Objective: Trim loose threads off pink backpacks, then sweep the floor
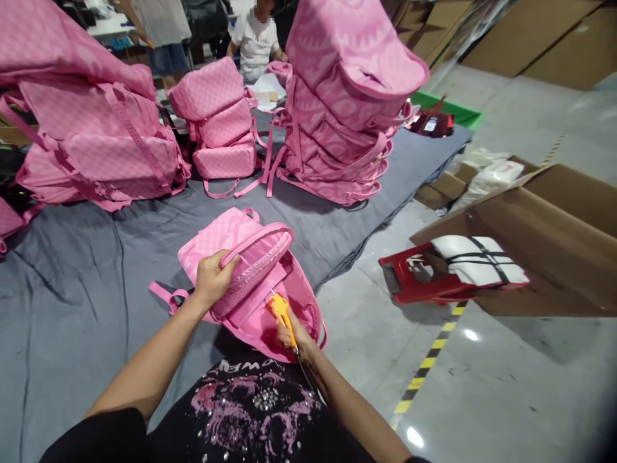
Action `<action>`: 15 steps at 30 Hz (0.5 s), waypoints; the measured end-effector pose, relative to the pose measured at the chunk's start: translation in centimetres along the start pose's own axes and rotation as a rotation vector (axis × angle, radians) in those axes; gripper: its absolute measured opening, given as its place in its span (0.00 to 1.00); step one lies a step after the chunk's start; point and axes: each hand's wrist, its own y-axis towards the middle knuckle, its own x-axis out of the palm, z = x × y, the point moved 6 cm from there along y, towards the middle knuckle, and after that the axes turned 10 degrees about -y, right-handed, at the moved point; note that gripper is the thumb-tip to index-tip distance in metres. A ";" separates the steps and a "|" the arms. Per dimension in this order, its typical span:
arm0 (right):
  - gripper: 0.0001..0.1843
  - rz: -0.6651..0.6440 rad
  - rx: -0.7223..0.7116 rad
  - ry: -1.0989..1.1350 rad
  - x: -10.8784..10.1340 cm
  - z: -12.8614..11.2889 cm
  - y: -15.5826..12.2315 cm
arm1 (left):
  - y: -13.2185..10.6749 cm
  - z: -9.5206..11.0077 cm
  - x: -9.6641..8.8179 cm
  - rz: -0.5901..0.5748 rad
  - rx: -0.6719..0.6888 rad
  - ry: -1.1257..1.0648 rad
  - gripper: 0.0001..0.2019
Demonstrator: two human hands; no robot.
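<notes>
A pink checkered backpack lies unzipped in front of me at the edge of the cloth-covered table, its pink inside showing. My left hand is closed on the rim of the raised front flap and holds it up. Inside the opening, my right hand grips a yellow-orange hand tool with a thin metal tip and what looks like a cord at its lower end. The tip points up and left at the lining; whether it touches cannot be made out.
Stacked pink backpacks rise at the back, with smaller pink bags and a large pile leftward. To the right on the floor are a red cart, a cardboard box and striped tape. Two people stand or sit beyond.
</notes>
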 end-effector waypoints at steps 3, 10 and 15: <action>0.34 -0.055 -0.004 -0.018 0.8 0.0 0.4 | 0.4 -0.1 -0.1 0.010 0.012 0.010 0.18; 0.36 -0.073 0.111 -0.169 0.4 -0.7 0.5 | 1.5 1.3 1.8 -0.089 0.182 0.045 0.14; 0.29 -0.026 0.027 -0.834 -1.0 -9.0 -1.8 | 1.9 2.6 2.8 -0.135 0.336 0.061 0.14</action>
